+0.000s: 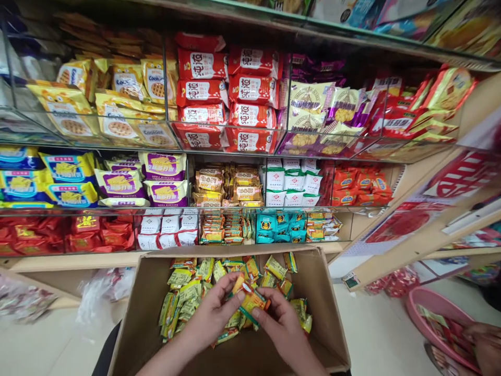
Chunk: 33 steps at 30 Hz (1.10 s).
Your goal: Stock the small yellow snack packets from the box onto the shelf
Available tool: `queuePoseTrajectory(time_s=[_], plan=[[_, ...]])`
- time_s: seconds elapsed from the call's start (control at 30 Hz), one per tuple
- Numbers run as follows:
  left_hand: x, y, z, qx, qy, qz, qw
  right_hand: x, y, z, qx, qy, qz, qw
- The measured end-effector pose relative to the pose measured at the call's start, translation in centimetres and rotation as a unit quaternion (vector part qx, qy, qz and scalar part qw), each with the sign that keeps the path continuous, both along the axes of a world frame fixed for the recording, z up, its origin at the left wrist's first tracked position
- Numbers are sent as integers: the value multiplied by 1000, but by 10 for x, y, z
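Over an open cardboard box, my left hand and my right hand meet at a small yellow-orange snack packet with a green edge. Left thumb and fingers pinch its left side; the right thumb and fingers close on its right side. I cannot tell whether there is one packet or a few stacked together. Below, many similar wrapped packets lie loose in the box, some showing yellow-green backs. My hands and forearms hide part of the pile.
Glass-fronted shelves ahead hold cookie packets, red biscuit packs, teal packets and small orange-green packets. A pink basin stands on the floor at right, beside another person's hand. Plastic bags lie under the shelf at left.
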<state>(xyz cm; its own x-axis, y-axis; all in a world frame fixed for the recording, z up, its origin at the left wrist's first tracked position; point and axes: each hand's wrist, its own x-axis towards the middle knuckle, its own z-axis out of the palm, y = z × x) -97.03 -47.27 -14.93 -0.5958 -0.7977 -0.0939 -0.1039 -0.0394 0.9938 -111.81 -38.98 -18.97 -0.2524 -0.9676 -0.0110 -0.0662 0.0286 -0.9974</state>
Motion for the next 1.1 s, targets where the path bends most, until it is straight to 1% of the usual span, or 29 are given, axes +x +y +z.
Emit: queuePoseTrajectory(time_s=[0.03, 0.07, 0.1, 0.13, 0.17, 0.2, 0.23, 0.27, 0.3, 0.37, 0.43, 0.47, 0.57, 0.63, 0.7, 0.83, 0.97, 1.1], plan=[[7, -7, 4, -95, -38, 5, 995, -5, -3, 4, -1, 31, 0, 1000], [16, -18, 8, -195, -75, 14, 978, -10, -7, 10, -4, 63, -8, 998], [26, -30, 13, -291, -115, 27, 949, -16, -12, 18, -11, 95, -20, 995], [37, -45, 19, -372, -152, 47, 914, -21, -20, 26, -20, 130, -31, 991], [49, -61, 24, -426, -190, 66, 882, -26, -29, 35, -30, 165, -37, 985], [61, -77, 27, -451, -235, 83, 857, -29, -39, 44, -41, 201, -34, 978], [71, -93, 30, -455, -279, 101, 839, -31, -50, 53, -53, 238, -24, 969], [80, -107, 31, -438, -325, 110, 831, -32, -63, 60, -64, 276, -8, 959], [87, -119, 31, -402, -367, 117, 830, -31, -76, 65, -70, 313, 15, 947], [97, -135, 26, -308, -425, 121, 843, -27, -104, 69, -67, 377, 74, 921], [100, -141, 20, -244, -448, 115, 853, -20, -133, 63, -29, 433, 124, 893], [101, -141, 17, -234, -454, 113, 852, -17, -146, 57, -1, 456, 139, 879], [102, -138, 11, -260, -472, 120, 834, -4, -185, 36, 72, 504, 153, 847], [104, -136, 9, -276, -485, 133, 819, 4, -207, 25, 89, 520, 167, 833], [105, -135, 7, -293, -494, 140, 807, 13, -224, 17, 97, 537, 190, 816], [107, -137, 5, -325, -493, 139, 795, 30, -245, 7, 98, 570, 242, 779], [106, -139, 4, -320, -506, 127, 791, 38, -252, 2, 90, 598, 289, 742], [105, -141, 4, -307, -514, 123, 792, 39, -256, -2, 79, 614, 317, 719]])
